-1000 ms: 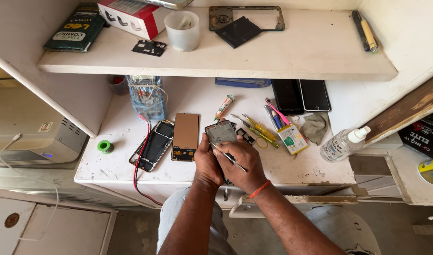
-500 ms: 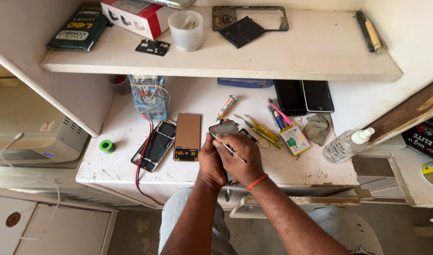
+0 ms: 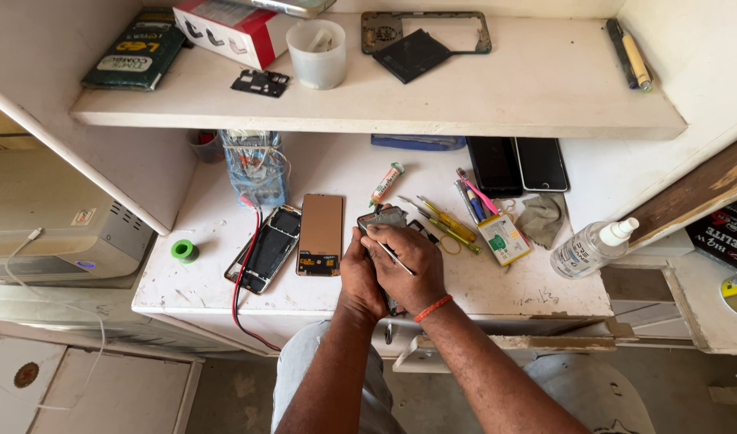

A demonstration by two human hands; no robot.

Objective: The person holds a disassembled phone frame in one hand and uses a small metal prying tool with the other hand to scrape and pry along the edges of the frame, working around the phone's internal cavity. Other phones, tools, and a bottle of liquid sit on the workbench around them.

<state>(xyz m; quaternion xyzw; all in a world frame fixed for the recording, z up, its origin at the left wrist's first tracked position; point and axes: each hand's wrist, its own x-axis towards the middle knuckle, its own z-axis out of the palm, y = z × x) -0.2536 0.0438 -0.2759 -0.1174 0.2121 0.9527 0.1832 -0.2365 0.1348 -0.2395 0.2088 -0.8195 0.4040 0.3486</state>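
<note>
My left hand [image 3: 360, 275] grips a small grey phone part [image 3: 382, 219] and holds it up over the white bench [image 3: 537, 281]. My right hand [image 3: 408, 261] overlaps it from the right and pinches a thin metal tool [image 3: 394, 255] whose tip points at the part. Both hands cover most of the part. Just left of them lie a brown phone panel [image 3: 320, 233] and an opened phone body [image 3: 265, 247].
Screwdrivers and pens [image 3: 445, 219], a small battery [image 3: 503, 239], a grey cloth [image 3: 541, 219] and a clear bottle [image 3: 589, 247] lie to the right. Two dark phones [image 3: 514, 165] sit at the back. A red-and-black cable [image 3: 241, 281] hangs off the front edge. The shelf [image 3: 545, 88] above carries a white cup [image 3: 316, 55].
Both hands have shifted slightly toward the bench's back with the part and the tool. Their grip looks the same.
</note>
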